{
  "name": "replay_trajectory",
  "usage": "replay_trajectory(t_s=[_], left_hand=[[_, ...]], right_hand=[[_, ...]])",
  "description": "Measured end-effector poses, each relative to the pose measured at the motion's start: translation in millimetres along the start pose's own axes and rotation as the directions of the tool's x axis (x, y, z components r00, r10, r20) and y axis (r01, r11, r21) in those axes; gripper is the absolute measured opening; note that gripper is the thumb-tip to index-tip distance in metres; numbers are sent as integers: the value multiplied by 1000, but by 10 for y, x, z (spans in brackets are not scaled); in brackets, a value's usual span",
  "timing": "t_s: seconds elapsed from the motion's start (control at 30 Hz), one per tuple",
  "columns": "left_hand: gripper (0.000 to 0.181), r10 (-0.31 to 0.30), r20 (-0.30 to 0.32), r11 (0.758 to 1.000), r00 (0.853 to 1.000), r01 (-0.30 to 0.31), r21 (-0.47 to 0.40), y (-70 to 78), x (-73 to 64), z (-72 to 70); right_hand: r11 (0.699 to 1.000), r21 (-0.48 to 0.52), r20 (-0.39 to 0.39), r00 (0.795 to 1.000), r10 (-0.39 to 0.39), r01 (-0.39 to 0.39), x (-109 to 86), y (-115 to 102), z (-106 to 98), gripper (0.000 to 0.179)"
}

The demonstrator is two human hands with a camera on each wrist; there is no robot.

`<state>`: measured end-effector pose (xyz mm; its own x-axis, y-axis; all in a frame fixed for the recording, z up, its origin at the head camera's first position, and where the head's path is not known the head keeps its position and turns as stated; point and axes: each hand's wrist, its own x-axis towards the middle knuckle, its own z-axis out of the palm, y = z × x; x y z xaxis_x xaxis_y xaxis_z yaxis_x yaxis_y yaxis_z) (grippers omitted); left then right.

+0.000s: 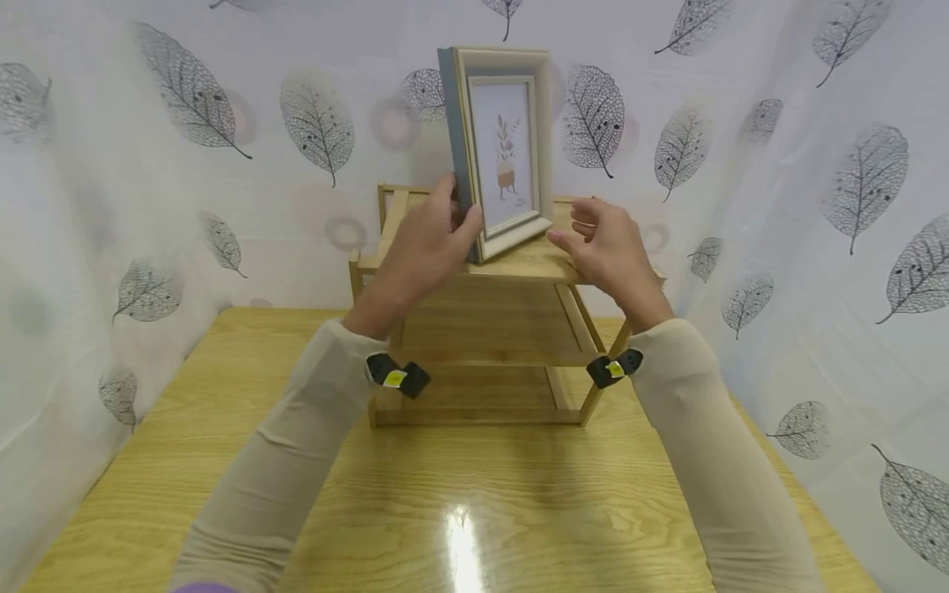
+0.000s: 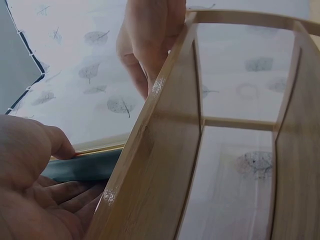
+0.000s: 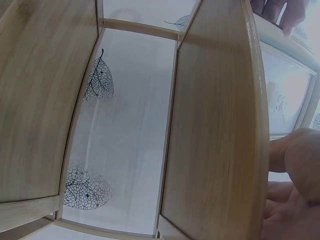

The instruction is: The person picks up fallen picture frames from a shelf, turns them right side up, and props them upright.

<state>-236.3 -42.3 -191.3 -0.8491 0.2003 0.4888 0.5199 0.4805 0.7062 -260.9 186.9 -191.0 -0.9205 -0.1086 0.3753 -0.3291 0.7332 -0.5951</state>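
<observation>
A picture frame (image 1: 544, 123) with a cream border, blue-grey sides and a print of a potted plant stands upright on the top shelf of a wooden rack (image 1: 519, 265), turned at an angle. My left hand (image 1: 437, 235) grips its lower left side, thumb on the front edge and fingers behind. In the left wrist view, the blue-grey side (image 2: 85, 167) lies between thumb and fingers. Beside the lower right corner is my right hand (image 1: 611, 251), its fingers loosely bent and holding nothing, the thumb tip close to the border.
The light wooden rack has several tiers, with lower shelves (image 1: 489, 321) below the top one. It stands on a wood-grain table (image 1: 356, 511). Behind and at both sides hangs a white curtain (image 1: 267, 206) printed with dark leaves.
</observation>
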Motion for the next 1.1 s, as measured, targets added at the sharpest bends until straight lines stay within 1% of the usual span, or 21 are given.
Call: replay_trajectory(t_s=[0.1, 0.27, 0.33, 0.43, 0.53, 0.63, 0.73, 0.87, 0.97, 1.1], left_hand=[[41, -4, 11, 1000, 1000, 5, -13, -4, -1, -5], [40, -7, 28, 1000, 1000, 8, -25, -13, -2, -24], [40, -8, 35, 1000, 999, 9, -29, -16, -3, -32], [40, 2, 49, 1000, 999, 0, -30, -18, -1, -41], [41, 15, 63, 1000, 998, -13, -28, -27, 0, -49], [43, 30, 75, 1000, 997, -29, -9, -39, -4, -59], [47, 51, 78, 999, 996, -52, 10, -48, -9, -74], [53, 67, 75, 996, 995, -71, 60, -56, -25, -93], [56, 64, 72, 993, 995, -71, 96, -63, -41, -104], [58, 56, 57, 991, 997, -62, 117, -74, -42, -104]], right_hand=[[1000, -8, 30, 1000, 8, -8, 52, -21, 4, 63], [999, 12, 123, 992, 36, -38, 136, -31, 24, 76], [999, 28, 156, 987, 31, -36, 154, -21, 32, 78], [997, 70, 176, 984, 5, -18, 167, -4, 46, 75], [995, 97, 174, 985, -9, -8, 170, 4, 59, 69], [995, 102, 154, 988, -8, -8, 167, 5, 63, 64], [993, 115, 127, 992, -18, 4, 155, -2, 65, 52], [991, 133, 91, 995, -30, 17, 126, -8, 56, 35], [988, 152, 73, 997, -26, 15, 98, -6, 44, 33], [985, 172, 56, 998, -27, 17, 61, 2, 31, 33]])
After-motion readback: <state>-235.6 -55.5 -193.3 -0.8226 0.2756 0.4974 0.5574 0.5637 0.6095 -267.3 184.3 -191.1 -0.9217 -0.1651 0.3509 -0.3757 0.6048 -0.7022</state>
